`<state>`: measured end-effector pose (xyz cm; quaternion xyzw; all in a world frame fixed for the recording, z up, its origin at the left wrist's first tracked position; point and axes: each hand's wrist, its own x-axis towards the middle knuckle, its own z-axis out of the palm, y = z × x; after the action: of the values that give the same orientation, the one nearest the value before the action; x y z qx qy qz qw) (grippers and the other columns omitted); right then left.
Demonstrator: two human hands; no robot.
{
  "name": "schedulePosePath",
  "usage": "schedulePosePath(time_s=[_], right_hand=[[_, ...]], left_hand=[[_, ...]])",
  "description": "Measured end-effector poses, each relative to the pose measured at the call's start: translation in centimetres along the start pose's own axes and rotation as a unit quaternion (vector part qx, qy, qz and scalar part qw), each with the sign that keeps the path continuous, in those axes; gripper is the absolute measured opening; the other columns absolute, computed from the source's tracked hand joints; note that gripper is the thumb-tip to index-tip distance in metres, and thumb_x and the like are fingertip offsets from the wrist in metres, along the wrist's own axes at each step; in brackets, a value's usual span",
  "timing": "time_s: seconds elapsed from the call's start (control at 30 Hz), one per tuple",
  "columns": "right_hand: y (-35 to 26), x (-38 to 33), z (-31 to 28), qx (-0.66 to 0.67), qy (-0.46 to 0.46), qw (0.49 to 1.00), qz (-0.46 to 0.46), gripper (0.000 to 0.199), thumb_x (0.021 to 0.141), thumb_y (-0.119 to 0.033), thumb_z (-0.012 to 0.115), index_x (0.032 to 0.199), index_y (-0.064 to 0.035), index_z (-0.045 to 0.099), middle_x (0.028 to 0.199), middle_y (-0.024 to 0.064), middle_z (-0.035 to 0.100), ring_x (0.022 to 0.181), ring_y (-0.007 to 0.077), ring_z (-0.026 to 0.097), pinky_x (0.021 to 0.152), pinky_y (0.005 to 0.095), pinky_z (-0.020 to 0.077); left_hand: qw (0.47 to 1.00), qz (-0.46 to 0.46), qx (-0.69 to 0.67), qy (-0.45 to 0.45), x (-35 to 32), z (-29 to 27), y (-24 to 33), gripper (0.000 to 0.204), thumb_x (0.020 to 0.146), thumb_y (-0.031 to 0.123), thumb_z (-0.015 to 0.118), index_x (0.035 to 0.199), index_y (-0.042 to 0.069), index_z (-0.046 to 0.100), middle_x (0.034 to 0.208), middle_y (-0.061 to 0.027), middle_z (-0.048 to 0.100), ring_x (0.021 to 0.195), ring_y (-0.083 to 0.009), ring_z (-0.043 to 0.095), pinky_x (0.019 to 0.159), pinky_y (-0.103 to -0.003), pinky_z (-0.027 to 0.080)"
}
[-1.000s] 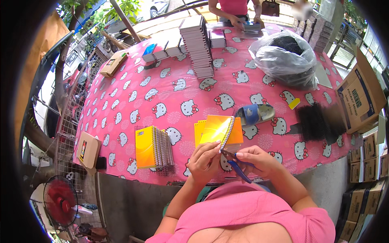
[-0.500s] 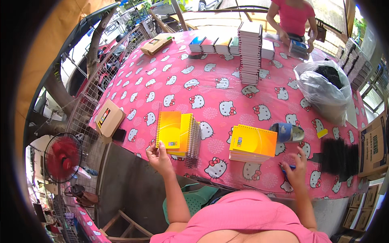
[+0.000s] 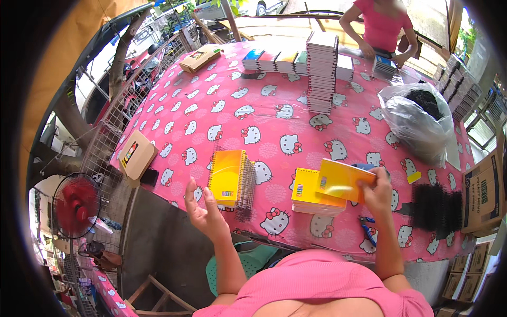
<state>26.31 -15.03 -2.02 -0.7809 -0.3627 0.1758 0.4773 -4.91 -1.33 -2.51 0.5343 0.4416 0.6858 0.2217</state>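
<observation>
Right hand [image 3: 377, 193] pinches one yellow notebook [image 3: 342, 179] above the unbound stack [image 3: 312, 193]; left hand [image 3: 203, 211] spread, empty; bound stack [image 3: 229, 177] on table [image 3: 274, 121] is small, so most work appears outstanding.

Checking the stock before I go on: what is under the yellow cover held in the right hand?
The right hand lifts a yellow cover over a small stack of yellow pads on the pink tablecloth. The stack's right part is covered.
</observation>
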Motion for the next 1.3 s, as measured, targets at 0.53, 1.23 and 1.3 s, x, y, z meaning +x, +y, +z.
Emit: schedulePosePath(time_s=[0.53,1.23,1.3], right_hand=[[1.2,-2.3,3.2,0.108,-0.086,0.981,-0.136,0.034,0.076,-0.003,0.071,0.099,-0.0063,0.047,0.108,0.0126,0.056,0.088,0.0217,0.058,0.074,0.0307,0.0484],[22.3,3.1,-14.8,-0.489,0.098,0.851,0.163,0.01,0.071,-0.005,0.064,0.079,-0.0008,0.059,0.09,0.0208,0.061,0.093,0.0378,0.06,0.08,0.0444,0.0487],[23.1,2.2,-15.7,-0.436,0.168,0.881,0.076,0.013,0.066,-0.003,0.063,0.077,-0.0008,0.057,0.08,0.0184,0.059,0.083,0.037,0.059,0.075,0.0447,0.0474]], left_hand=[[0.876,0.246,0.109,-0.4,-7.7,12.0,4.8,0.034,0.075,0.015,0.073,0.108,0.015,0.065,0.115,-0.01,0.057,0.111,-0.0271,0.049,0.098,-0.048,0.03],[0.895,0.217,0.019,-0.39,-7.4,12.4,4.6,0.015,0.074,0.019,0.073,0.088,0.014,0.071,0.087,0.0038,0.065,0.088,-0.0179,0.054,0.087,-0.041,0.033],[0.895,0.222,0.008,-0.388,-7.5,12.5,4.8,0.016,0.074,0.019,0.073,0.089,0.014,0.071,0.087,0.0027,0.066,0.088,-0.0186,0.054,0.087,-0.041,0.033]])
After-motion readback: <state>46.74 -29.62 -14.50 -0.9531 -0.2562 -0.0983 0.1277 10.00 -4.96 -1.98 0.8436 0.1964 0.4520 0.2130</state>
